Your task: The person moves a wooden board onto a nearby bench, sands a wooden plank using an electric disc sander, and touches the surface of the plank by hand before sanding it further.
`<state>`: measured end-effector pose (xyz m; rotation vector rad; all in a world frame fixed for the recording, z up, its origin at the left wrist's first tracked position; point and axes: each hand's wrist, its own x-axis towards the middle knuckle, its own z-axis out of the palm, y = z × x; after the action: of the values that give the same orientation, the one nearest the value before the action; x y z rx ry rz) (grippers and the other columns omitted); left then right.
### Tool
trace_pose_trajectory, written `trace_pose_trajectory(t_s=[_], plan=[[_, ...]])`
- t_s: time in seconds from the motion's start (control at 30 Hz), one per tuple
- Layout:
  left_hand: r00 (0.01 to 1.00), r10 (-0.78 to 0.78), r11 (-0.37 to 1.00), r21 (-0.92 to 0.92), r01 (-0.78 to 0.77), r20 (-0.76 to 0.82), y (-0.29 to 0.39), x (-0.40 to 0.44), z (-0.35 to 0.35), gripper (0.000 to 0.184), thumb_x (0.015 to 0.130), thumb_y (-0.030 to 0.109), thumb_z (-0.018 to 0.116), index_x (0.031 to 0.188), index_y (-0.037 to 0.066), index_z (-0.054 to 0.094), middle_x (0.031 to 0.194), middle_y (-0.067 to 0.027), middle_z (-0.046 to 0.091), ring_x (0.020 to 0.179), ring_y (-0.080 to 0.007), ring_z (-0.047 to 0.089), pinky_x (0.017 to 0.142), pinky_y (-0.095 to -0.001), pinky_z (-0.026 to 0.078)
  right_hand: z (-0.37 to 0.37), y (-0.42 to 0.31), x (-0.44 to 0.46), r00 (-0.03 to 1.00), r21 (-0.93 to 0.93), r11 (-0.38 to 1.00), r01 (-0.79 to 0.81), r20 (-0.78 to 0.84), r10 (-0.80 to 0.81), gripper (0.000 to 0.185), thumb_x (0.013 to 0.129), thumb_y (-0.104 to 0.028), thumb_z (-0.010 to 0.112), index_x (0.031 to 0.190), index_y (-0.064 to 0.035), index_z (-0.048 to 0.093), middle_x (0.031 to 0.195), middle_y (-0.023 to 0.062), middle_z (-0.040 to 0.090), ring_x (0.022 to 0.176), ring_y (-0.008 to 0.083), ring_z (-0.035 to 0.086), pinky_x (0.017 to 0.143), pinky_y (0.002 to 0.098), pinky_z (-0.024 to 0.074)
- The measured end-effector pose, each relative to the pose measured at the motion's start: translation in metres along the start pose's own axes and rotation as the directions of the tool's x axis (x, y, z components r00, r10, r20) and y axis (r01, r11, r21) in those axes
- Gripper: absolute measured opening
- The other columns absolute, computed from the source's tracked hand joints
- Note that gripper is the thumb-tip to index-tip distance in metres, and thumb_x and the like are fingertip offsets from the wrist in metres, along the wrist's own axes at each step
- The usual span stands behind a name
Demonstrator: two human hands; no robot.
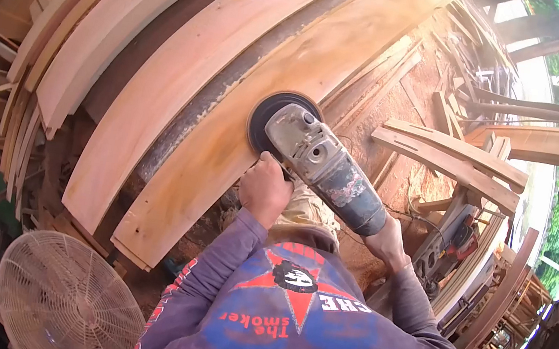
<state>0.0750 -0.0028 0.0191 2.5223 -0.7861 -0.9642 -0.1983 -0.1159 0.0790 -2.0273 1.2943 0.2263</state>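
Note:
An angle grinder (325, 163) with a dark round disc (263, 126) lies across the middle of the view. Its disc is against the face of a long, broad wooden board (204, 163), or just over it; the gap cannot be made out. My left hand (266, 188) is closed in a fist at the grinder's side, near the disc, where a side handle is mostly hidden. Around the rear end of the grinder's body my right hand (387, 244) is wrapped, its fingers partly out of sight.
A second pale board (151, 107) lies parallel, beyond a dark rough-edged strip. Curved planks (109, 23) are stacked at the upper left. A round fan (70, 298) stands at lower left. A slotted wooden piece (453, 162) and sawdust-covered scraps are on the right.

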Motion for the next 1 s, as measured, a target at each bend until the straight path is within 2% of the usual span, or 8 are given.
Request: trace_pose_trajectory(t_s=[0.23, 0.3, 0.57, 0.6, 0.8, 0.9, 0.97, 1.0], plan=[[0.979, 0.193, 0.979, 0.049, -0.196, 0.058, 0.095, 0.080, -0.001, 0.040, 0.075, 0.021, 0.076, 0.101, -0.004, 0.058, 0.094, -0.0242, 0.073, 0.089, -0.0406, 0.072, 0.080, -0.0482, 0.058, -0.053, 0.023, 0.056, 0.990, 0.083, 0.992, -0.090, -0.099, 0.098, 0.035, 0.081, -0.014, 0.073, 0.113, 0.0010, 0.069, 0.102, 0.0254, 0.073, 0.106, 0.0382, 0.070, 0.086, 0.0409, 0.0564], [0.963, 0.254, 0.961, 0.088, -0.262, 0.091, 0.124, 0.103, 0.002, 0.041, 0.078, 0.021, 0.075, 0.102, -0.005, 0.056, 0.091, -0.0216, 0.072, 0.088, -0.0368, 0.074, 0.079, -0.0455, 0.060, -0.074, 0.028, 0.077, 0.986, 0.107, 0.988, -0.109, -0.112, 0.121, 0.035, 0.081, -0.013, 0.073, 0.112, 0.0011, 0.069, 0.101, 0.0258, 0.073, 0.106, 0.0372, 0.071, 0.086, 0.0401, 0.0564], [0.925, 0.352, 0.923, 0.110, -0.368, 0.143, 0.249, 0.203, 0.002, 0.040, 0.079, 0.023, 0.075, 0.101, -0.006, 0.057, 0.091, -0.0216, 0.073, 0.089, -0.0369, 0.074, 0.078, -0.0447, 0.060, -0.152, 0.064, 0.175, 0.973, 0.168, 0.983, -0.069, -0.204, 0.104, 0.034, 0.080, -0.013, 0.074, 0.110, 0.0020, 0.070, 0.098, 0.0266, 0.073, 0.103, 0.0358, 0.072, 0.084, 0.0379, 0.0561], [0.908, 0.404, 0.903, 0.108, -0.416, 0.113, 0.262, 0.216, 0.008, 0.040, 0.079, 0.023, 0.075, 0.101, -0.006, 0.057, 0.090, -0.0226, 0.073, 0.088, -0.0376, 0.075, 0.079, -0.0451, 0.060, -0.166, 0.061, 0.186, 0.970, 0.137, 0.982, -0.132, -0.184, 0.156, 0.034, 0.080, -0.013, 0.075, 0.110, 0.0025, 0.070, 0.098, 0.0268, 0.073, 0.103, 0.0351, 0.073, 0.084, 0.0378, 0.0562], [0.881, 0.460, 0.881, 0.066, -0.468, 0.107, 0.354, 0.287, 0.022, 0.044, 0.079, 0.029, 0.079, 0.099, -0.007, 0.063, 0.094, -0.0241, 0.073, 0.093, -0.0402, 0.074, 0.081, -0.0465, 0.060, -0.238, 0.071, 0.254, 0.954, 0.184, 0.959, -0.215, -0.171, 0.247, 0.037, 0.078, -0.013, 0.074, 0.112, 0.0009, 0.070, 0.098, 0.0235, 0.075, 0.099, 0.0267, 0.074, 0.085, 0.0365, 0.0550], [0.846, 0.523, 0.834, 0.142, -0.533, 0.103, 0.379, 0.322, 0.018, 0.040, 0.079, 0.029, 0.080, 0.097, -0.005, 0.070, 0.099, -0.0252, 0.074, 0.094, -0.0408, 0.073, 0.085, -0.0465, 0.059, -0.237, 0.094, 0.286, 0.946, 0.179, 0.970, -0.162, -0.252, 0.204, 0.035, 0.075, -0.012, 0.070, 0.106, 0.0048, 0.070, 0.089, 0.0234, 0.074, 0.089, 0.0272, 0.075, 0.077, 0.0365, 0.0546], [0.840, 0.529, 0.817, 0.192, -0.543, 0.122, 0.390, 0.338, 0.011, 0.039, 0.078, 0.031, 0.080, 0.095, -0.004, 0.076, 0.101, -0.0251, 0.074, 0.098, -0.0393, 0.073, 0.086, -0.0454, 0.058, -0.238, 0.088, 0.297, 0.930, 0.235, 0.923, -0.305, -0.135, 0.341, 0.033, 0.070, -0.007, 0.071, 0.100, 0.0059, 0.069, 0.081, 0.0134, 0.072, 0.078, 0.0144, 0.063, 0.075, 0.0342, 0.0527], [0.842, 0.528, 0.811, 0.231, -0.538, 0.111, 0.390, 0.343, 0.011, 0.040, 0.079, 0.031, 0.080, 0.096, -0.004, 0.075, 0.100, -0.0254, 0.074, 0.099, -0.0393, 0.073, 0.087, -0.0455, 0.058, -0.228, 0.102, 0.302, 0.950, 0.236, 0.944, -0.232, -0.155, 0.272, 0.031, 0.069, -0.007, 0.070, 0.097, 0.0062, 0.068, 0.079, 0.0131, 0.071, 0.076, 0.0148, 0.062, 0.073, 0.0341, 0.0519]])
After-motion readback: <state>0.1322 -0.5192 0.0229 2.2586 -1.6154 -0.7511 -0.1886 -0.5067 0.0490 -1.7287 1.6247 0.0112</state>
